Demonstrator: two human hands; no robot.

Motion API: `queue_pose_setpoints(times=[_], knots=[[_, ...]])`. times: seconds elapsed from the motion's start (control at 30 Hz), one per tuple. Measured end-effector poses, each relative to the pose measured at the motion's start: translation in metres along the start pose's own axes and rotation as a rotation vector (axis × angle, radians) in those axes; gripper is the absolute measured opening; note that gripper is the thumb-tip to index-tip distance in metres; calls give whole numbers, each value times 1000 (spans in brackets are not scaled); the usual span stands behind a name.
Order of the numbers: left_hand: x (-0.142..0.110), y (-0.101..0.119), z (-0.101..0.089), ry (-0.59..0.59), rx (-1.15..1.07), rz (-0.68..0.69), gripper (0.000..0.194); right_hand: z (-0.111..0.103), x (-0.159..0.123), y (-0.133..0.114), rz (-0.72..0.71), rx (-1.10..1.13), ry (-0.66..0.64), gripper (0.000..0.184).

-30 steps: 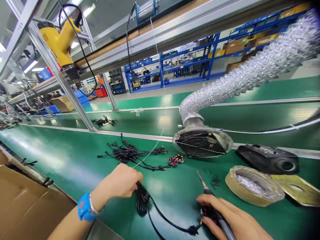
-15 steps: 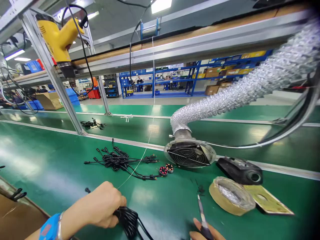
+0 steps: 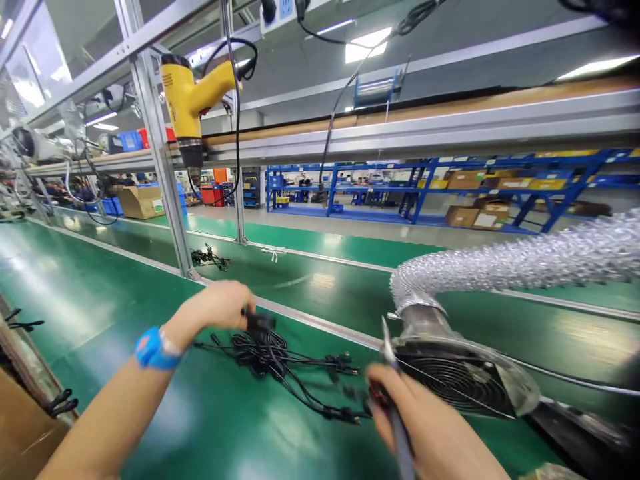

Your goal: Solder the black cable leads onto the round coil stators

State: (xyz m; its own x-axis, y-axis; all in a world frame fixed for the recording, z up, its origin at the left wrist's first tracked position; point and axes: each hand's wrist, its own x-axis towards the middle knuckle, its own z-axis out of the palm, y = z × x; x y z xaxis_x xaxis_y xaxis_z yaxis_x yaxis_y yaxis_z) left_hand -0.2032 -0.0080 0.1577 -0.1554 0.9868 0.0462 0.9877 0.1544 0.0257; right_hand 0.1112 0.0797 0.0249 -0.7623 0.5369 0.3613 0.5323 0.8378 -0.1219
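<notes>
We've got the left hand closed on a bunched black rubbery cable bundle, just over a tangled pile of thin black cables; probably a laying-down step, so the next move calls for releasing without snagging the pile. The right hand, beyond the pile's right end, grips a slim grey-handled tool with a pointed silver tip, plus a small dark part too blurred for us to identify. Close by that hand, a black spiral-wire fan grille under a crinkled silver foil duct crowds its space.
</notes>
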Motion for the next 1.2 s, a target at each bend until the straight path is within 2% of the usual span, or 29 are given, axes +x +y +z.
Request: queue_pose_setpoints(times=[0.07, 0.1, 0.17, 0.23, 0.3, 0.33, 0.4, 0.47, 0.57, 0.67, 0.8, 0.9, 1.0, 1.1, 1.2], knots=[[42, -15, -7, 137, 3, -103, 31, -9, 81, -1, 80, -48, 1, 23], [57, -18, -4, 200, 4, -157, 38, -8, 119, -1, 130, -64, 9, 24], [72, -17, 15, 268, -12, -250, 42, 4, 184, 4, 243, -85, 10, 28], [66, -12, 45, 282, -40, -296, 33, 26, 228, 16, 354, -90, -16, 30], [45, -10, 80, 265, -63, -319, 21, 51, 252, 34, 457, -85, -44, 31], [34, -13, 96, 257, -69, -330, 23, 63, 258, 44, 507, -81, -55, 30], [15, -24, 121, 252, -74, -383, 33, 84, 262, 65, 606, -81, -66, 30], [5, -39, 134, 269, -83, -468, 36, 99, 261, 86, 697, -93, -67, 31], [5, -58, 135, 311, -63, -540, 37, 111, 261, 111, 800, -128, -70, 31], [10, -66, 131, 353, -76, -577, 38, 108, 268, 118, 845, -157, -102, 32], [13, -66, 130, 300, -117, -555, 38, 82, 282, 102, 777, -167, -155, 33], [12, -67, 131, 270, -146, -549, 38, 49, 286, 78, 663, -185, -134, 33], [10, -72, 131, 279, -168, -561, 39, 10, 274, 51, 533, -199, -93, 32], [8, -77, 129, 285, -188, -560, 41, -25, 232, 30, 380, -192, -37, 31], [5, -71, 125, 283, -210, -521, 43, -47, 154, 19, 218, -161, 52, 29]])
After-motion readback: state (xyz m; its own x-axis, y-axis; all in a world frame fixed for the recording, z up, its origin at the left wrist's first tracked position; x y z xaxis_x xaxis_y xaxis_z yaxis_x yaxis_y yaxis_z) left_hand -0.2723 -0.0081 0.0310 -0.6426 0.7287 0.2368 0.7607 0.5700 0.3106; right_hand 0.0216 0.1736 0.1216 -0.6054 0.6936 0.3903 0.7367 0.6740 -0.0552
